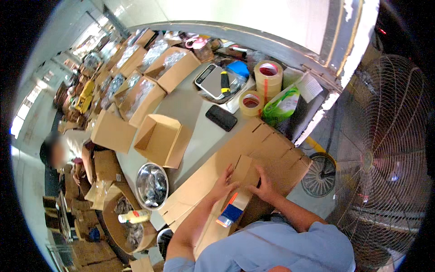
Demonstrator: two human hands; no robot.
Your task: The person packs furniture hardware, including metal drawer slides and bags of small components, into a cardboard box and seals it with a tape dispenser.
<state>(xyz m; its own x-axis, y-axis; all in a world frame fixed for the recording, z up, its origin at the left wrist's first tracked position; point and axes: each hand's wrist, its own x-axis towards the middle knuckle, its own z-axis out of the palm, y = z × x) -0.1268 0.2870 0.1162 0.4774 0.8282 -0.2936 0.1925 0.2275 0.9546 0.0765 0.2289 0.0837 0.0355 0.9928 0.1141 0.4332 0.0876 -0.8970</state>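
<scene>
A small brown cardboard box [244,168] sits between my hands, on top of a large flattened cardboard sheet [199,181]. My left hand [223,183] grips its left side, fingertips near the upper edge. Against the right side is my right hand [264,185], its thumb and fingers bent around the cardboard. Just below the hands, close to my body, lies a blue and orange object [230,213] that looks like a tape dispenser. My palms partly hide the box's lower part.
An open box [164,139] and a steel bowl [152,186] of wrapped pieces stand left. Beyond are a black phone [221,118], tape rolls [268,77] and a scale [212,81]. A large fan [369,161] stands right. Another person [81,152] bends over boxes at far left.
</scene>
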